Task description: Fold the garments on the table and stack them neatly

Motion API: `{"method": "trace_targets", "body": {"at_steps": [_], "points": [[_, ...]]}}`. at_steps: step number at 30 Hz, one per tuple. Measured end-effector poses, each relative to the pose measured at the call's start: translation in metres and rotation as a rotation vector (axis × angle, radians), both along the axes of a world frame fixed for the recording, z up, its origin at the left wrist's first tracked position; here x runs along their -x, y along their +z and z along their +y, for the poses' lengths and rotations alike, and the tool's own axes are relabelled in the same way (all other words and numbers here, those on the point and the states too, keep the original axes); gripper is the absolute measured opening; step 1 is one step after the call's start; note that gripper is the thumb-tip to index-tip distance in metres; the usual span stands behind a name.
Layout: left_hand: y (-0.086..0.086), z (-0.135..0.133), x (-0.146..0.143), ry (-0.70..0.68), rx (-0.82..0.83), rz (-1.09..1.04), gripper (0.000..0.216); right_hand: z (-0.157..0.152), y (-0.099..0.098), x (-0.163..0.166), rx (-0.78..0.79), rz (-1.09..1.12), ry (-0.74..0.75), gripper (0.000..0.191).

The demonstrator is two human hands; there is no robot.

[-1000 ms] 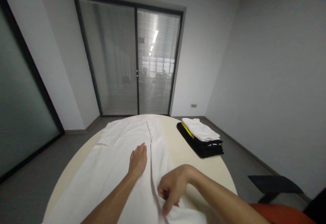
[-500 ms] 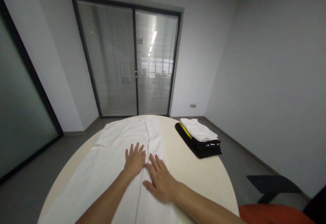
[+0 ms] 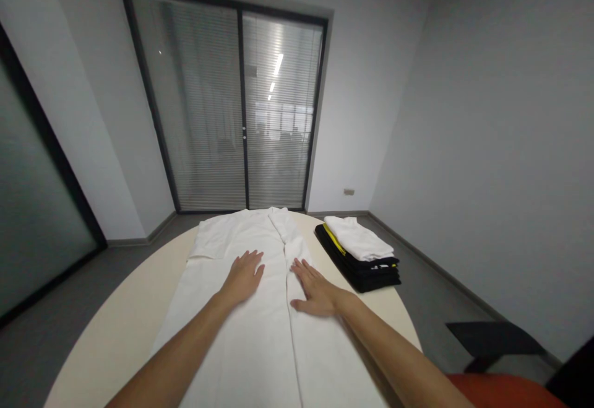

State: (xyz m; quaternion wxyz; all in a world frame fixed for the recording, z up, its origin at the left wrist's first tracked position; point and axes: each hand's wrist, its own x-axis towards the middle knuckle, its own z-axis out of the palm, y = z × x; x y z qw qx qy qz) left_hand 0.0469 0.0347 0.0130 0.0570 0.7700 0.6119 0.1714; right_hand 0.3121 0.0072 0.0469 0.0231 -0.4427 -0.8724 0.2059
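A white short-sleeved shirt lies spread on the round cream table, its right side folded over so that a long edge runs down its length. My left hand rests palm down on the cloth left of that edge, fingers stretched out. On the folded strip to the right, my right hand lies flat with the thumb apart from the fingers. Neither hand grasps anything. A sleeve is spread at the far left of the shirt, while its near end runs out of view.
A stack of folded dark clothes with a yellow one among them stands at the table's right, a folded white garment on top. A chair with a red seat and a black armrest is at lower right. Glass doors stand behind.
The shirt has shifted to the right on the table, and its fold edge with it. Both hands are farther apart; my right hand has moved right and away from me.
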Motion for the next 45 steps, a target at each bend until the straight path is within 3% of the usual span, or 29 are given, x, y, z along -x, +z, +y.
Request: {"method": "trace_targets", "body": {"at_steps": [2,4,7,12,16,24,29,32,38,45], "points": [[-0.005,-0.008,0.006,0.011,-0.022,0.009,0.051,0.001,0.004,0.003,-0.043,0.04,-0.036,0.096],[-0.011,-0.015,0.011,0.017,-0.039,0.019,0.05,-0.001,0.009,0.015,-0.152,0.086,-0.134,0.078],[-0.018,-0.021,0.016,0.007,-0.114,0.009,0.047,-0.009,0.013,0.042,-0.302,0.012,-0.289,0.059],[-0.019,-0.023,0.02,-0.075,-0.214,-0.061,0.042,-0.016,0.016,0.069,-0.263,-0.217,-0.358,0.035],[-0.021,-0.021,0.021,-0.082,-0.211,-0.063,0.043,-0.015,0.023,0.068,-0.202,-0.256,-0.402,0.03],[-0.022,-0.021,0.02,-0.086,-0.205,-0.048,0.043,-0.022,0.021,0.062,-0.103,0.087,-0.189,0.025],[-0.022,-0.024,0.02,-0.083,-0.181,-0.04,0.044,-0.038,0.017,0.049,-0.104,0.004,-0.188,0.034],[-0.022,-0.025,0.021,-0.102,-0.17,-0.038,0.044,-0.044,0.02,0.037,-0.078,0.039,-0.087,0.027],[-0.019,-0.029,0.021,-0.113,-0.159,0.013,0.045,-0.042,0.026,0.023,0.096,0.277,0.038,0.036],[-0.017,-0.032,0.02,-0.123,-0.158,-0.007,0.044,-0.043,0.027,0.021,0.179,0.149,0.279,0.038]]}}
